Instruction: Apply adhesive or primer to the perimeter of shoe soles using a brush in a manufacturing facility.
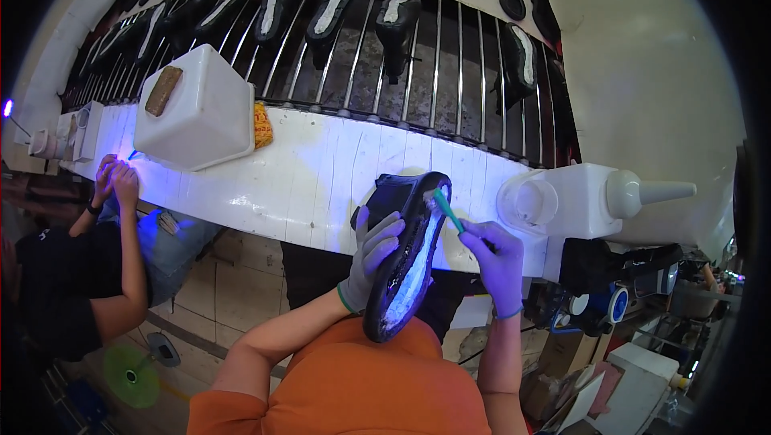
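My left hand (371, 257), in a pale glove, is wrapped around the side of a black shoe upper (408, 297), which is held tilted with its underside up. A white strip runs along the middle of that underside, and the black rim around it looks wet. In my gloved right hand (498, 263) is a small green brush (446, 207), pinched by its handle. Its bristles touch the shoe near the far end. To the right stands a round clear cup (528, 200) beside a white squeeze bottle (590, 198).
A white table (313, 186) runs across in front of me. Behind it, a rack of metal rollers (438, 65) carries several black shoe uppers (331, 9), and soles lie beyond. A large white container (197, 114) stands at left, near a co-worker's hands (119, 180).
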{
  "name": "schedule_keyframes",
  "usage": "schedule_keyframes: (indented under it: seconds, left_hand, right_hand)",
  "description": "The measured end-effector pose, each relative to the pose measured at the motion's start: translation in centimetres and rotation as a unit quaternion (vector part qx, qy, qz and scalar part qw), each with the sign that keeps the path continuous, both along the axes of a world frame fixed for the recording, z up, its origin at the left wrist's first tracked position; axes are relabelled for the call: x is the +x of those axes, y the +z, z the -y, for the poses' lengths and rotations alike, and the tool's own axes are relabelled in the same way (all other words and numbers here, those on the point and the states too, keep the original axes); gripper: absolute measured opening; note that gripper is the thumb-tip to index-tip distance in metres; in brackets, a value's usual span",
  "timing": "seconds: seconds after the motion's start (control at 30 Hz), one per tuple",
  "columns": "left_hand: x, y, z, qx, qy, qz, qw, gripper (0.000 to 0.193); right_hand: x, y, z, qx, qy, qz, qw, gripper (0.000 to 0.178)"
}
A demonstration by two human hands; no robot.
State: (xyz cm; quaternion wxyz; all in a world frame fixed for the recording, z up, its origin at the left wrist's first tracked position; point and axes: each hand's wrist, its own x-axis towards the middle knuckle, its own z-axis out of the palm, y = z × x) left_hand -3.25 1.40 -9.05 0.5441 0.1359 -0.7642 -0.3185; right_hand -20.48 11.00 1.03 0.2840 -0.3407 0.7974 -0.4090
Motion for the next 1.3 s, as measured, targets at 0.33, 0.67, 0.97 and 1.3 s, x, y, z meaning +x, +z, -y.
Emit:
schedule_keyframes:
  seconds: [0.33,0.67,0.97,1.3]
  left_hand:
    - [0.3,0.1,0.0,-0.003,-0.012,-0.004,1.000,0.080]
    - [0.1,0.9,-0.4,-0.010,0.003,0.005,1.000,0.089]
    - [0.5,1.4,-0.2,-0.012,-0.001,0.012,1.000,0.087]
    - [0.5,2.6,0.7,0.010,-0.050,-0.014,0.999,0.081]
  right_hand:
    - [-1.8,0.4,-1.0,0.029,0.015,0.056,0.998,0.022]
    - [-2.3,-1.0,-0.2,-0.001,-0.020,0.050,0.999,0.024]
    - [0.9,2.8,-2.0,-0.017,0.078,0.122,0.989,0.021]
    - [3.5,4.8,-3.0,-0.071,0.250,0.040,0.965,0.027]
